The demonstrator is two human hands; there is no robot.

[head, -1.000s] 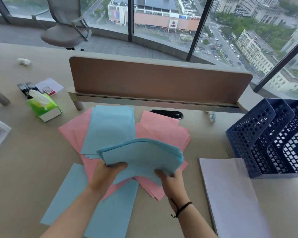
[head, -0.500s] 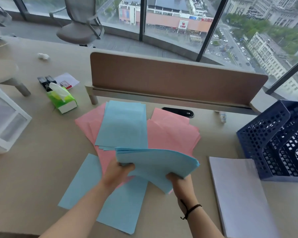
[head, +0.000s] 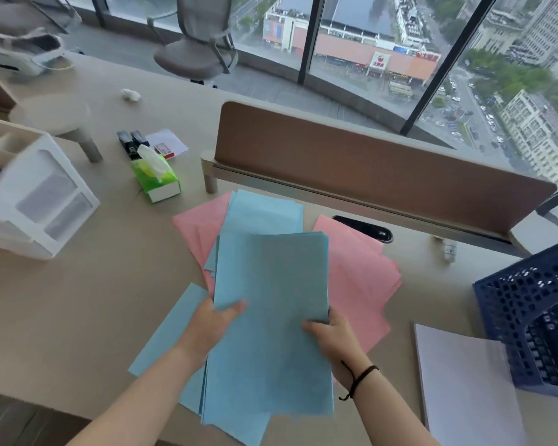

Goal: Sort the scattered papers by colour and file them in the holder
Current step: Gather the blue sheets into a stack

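Beyond the beige desk (head: pixel 78 300) tall windows looked down on a city street, and a brown divider panel (head: pixel 368 175) ran across the desk's far side. At the right edge stood the dark blue perforated holder (head: pixel 529 317), only partly in view; what its compartments held could not be made out. One white stack of paper (head: pixel 464 387) lay flat just in front of it. To the left, a white drawer unit (head: pixel 42 201) sat blurred, and one green tissue box (head: pixel 157 178) stood near the panel's left end. Both hands held a stack of blue papers (head: pixel 271 317) above the desk's near edge: the left hand (head: pixel 213 323) gripped its left side with the thumb on top, the right hand (head: pixel 332 339) pinched its right side. Pink papers (head: pixel 358 278) fanned out beneath, with more blue sheets (head: pixel 264 214) lying over them. Bare desktop stretched between the drawer unit and the papers.
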